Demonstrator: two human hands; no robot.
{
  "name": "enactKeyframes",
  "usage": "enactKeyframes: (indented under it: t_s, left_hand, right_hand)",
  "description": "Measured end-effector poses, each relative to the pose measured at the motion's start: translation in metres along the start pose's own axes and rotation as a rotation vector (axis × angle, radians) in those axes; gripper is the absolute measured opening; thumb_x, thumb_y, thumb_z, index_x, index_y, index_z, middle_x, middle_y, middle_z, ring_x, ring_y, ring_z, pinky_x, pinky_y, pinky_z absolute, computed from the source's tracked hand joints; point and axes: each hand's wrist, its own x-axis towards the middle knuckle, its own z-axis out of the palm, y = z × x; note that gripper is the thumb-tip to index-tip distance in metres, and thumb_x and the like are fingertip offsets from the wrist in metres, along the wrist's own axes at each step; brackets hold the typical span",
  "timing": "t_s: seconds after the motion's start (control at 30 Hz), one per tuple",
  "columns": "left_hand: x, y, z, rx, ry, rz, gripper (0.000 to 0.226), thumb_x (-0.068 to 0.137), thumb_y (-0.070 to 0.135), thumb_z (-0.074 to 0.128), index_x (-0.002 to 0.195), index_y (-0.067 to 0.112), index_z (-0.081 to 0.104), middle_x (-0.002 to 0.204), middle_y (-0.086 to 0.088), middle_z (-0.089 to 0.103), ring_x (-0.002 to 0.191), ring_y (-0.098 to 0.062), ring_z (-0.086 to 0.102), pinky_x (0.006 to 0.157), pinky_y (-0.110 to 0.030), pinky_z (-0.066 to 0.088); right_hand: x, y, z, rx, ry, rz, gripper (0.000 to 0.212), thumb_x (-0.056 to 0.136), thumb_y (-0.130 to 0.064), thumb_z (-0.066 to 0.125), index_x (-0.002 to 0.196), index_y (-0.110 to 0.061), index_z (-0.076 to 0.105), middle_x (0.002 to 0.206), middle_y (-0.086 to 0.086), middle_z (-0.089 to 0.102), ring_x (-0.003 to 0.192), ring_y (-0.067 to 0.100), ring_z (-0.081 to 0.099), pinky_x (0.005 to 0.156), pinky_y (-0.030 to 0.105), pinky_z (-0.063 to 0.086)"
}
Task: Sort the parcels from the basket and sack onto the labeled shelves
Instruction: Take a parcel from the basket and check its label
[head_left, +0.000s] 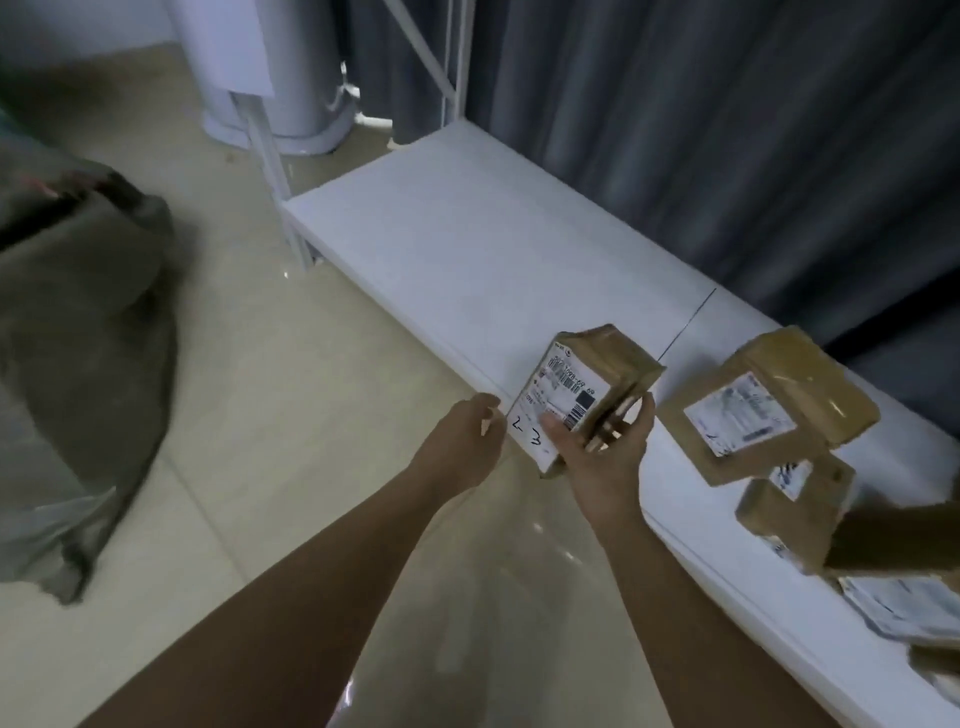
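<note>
Above the front edge of the low white shelf (467, 249), the right hand (602, 457) grips a small brown parcel (587, 389), thumb on its white label and fingers curled round the far side. Handwritten digits, 2 and 3, show on the label's near end. Just left of the parcel, the left hand (462, 447) hangs loosely curled and holds nothing; whether it touches the parcel's corner I cannot tell. Farther right on the shelf lie several more brown parcels (769, 405), piled against each other. A grey sack (78, 322) slumps on the tiled floor (270, 415) at left.
</note>
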Motion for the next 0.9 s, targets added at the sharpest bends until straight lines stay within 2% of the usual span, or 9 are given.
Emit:
enactKeyframes:
  t_s: [0.07, 0.13, 0.17, 0.33, 0.47, 0.63, 0.77, 0.83, 0.9]
  left_hand:
    - [0.032, -0.021, 0.029, 0.017, 0.053, 0.117, 0.038, 0.101, 0.021, 0.044, 0.138, 0.013, 0.045, 0.135, -0.008, 0.051, 0.122, -0.021, 0.050, 0.100, -0.024, 0.035]
    - [0.061, -0.037, 0.051, 0.036, 0.108, 0.246, 0.038, 0.100, 0.016, 0.044, 0.138, 0.012, 0.046, 0.137, -0.008, 0.051, 0.125, -0.020, 0.047, 0.103, -0.024, 0.032]
    - [0.073, -0.041, 0.060, 0.052, 0.127, 0.304, 0.038, 0.100, 0.014, 0.044, 0.138, 0.012, 0.046, 0.138, -0.007, 0.050, 0.128, -0.019, 0.046, 0.105, -0.024, 0.031]
    - [0.108, -0.046, 0.093, 0.086, 0.153, 0.435, 0.043, 0.098, 0.010, 0.043, 0.141, 0.014, 0.043, 0.143, -0.003, 0.046, 0.133, -0.016, 0.040, 0.110, -0.030, 0.032]
    - [0.097, -0.046, 0.102, 0.094, 0.104, 0.434, 0.046, 0.097, 0.008, 0.044, 0.142, 0.013, 0.040, 0.143, -0.005, 0.045, 0.134, -0.017, 0.037, 0.110, -0.027, 0.028]
    - [0.082, -0.040, 0.100, 0.045, 0.033, 0.368, 0.049, 0.099, 0.015, 0.044, 0.147, 0.020, 0.031, 0.146, -0.002, 0.038, 0.126, -0.026, 0.044, 0.102, -0.025, 0.032]
    - [0.084, -0.033, 0.103, -0.011, 0.016, 0.390, 0.054, 0.100, 0.018, 0.045, 0.150, 0.019, 0.025, 0.153, 0.001, 0.031, 0.138, -0.014, 0.035, 0.111, -0.028, 0.029]
    - [0.084, -0.029, 0.107, -0.014, 0.010, 0.399, 0.056, 0.100, 0.019, 0.046, 0.151, 0.017, 0.022, 0.155, -0.001, 0.028, 0.141, -0.014, 0.031, 0.114, -0.031, 0.027]
    - [0.084, -0.025, 0.113, -0.020, -0.003, 0.381, 0.058, 0.099, 0.019, 0.048, 0.151, 0.014, 0.022, 0.155, -0.003, 0.028, 0.141, -0.016, 0.030, 0.114, -0.030, 0.027]
  right_hand:
    - [0.025, 0.039, -0.001, -0.002, 0.082, -0.149, 0.091, 0.072, -0.006, 0.085, 0.137, -0.031, 0.027, 0.119, -0.006, 0.044, 0.100, -0.019, 0.054, 0.077, 0.013, 0.053]
    - [0.046, 0.074, -0.004, -0.039, 0.159, -0.213, 0.112, 0.066, -0.022, 0.090, 0.149, -0.037, 0.016, 0.137, 0.000, 0.034, 0.125, 0.003, 0.045, 0.100, 0.035, 0.049]
    - [0.056, 0.090, -0.006, -0.054, 0.187, -0.232, 0.118, 0.065, -0.027, 0.091, 0.151, -0.040, 0.011, 0.142, -0.002, 0.029, 0.129, 0.008, 0.041, 0.104, 0.039, 0.046]
    - [0.082, 0.128, -0.017, -0.073, 0.260, -0.328, 0.123, 0.067, -0.037, 0.088, 0.155, -0.034, 0.001, 0.155, -0.003, 0.015, 0.129, 0.002, 0.029, 0.101, 0.024, 0.028]
    - [0.088, 0.123, -0.026, -0.062, 0.283, -0.299, 0.121, 0.071, -0.033, 0.086, 0.157, -0.027, 0.000, 0.159, -0.001, 0.018, 0.121, -0.003, 0.029, 0.100, 0.020, 0.026]
    - [0.090, 0.118, -0.031, -0.131, 0.202, -0.254, 0.115, 0.075, -0.041, 0.082, 0.156, -0.033, 0.000, 0.159, -0.007, 0.026, 0.143, 0.010, 0.029, 0.116, 0.035, 0.029]
    - [0.086, 0.126, -0.037, -0.140, 0.240, -0.298, 0.094, 0.080, -0.046, 0.076, 0.154, -0.033, 0.019, 0.156, -0.008, 0.034, 0.143, 0.013, 0.032, 0.117, 0.044, 0.031]
    - [0.078, 0.128, -0.040, -0.116, 0.240, -0.274, 0.087, 0.084, -0.042, 0.073, 0.153, -0.031, 0.021, 0.156, -0.004, 0.032, 0.141, 0.018, 0.035, 0.115, 0.046, 0.032]
    - [0.068, 0.130, -0.044, -0.111, 0.220, -0.256, 0.079, 0.089, -0.039, 0.067, 0.153, -0.034, 0.021, 0.155, -0.002, 0.032, 0.138, 0.019, 0.038, 0.112, 0.042, 0.035]
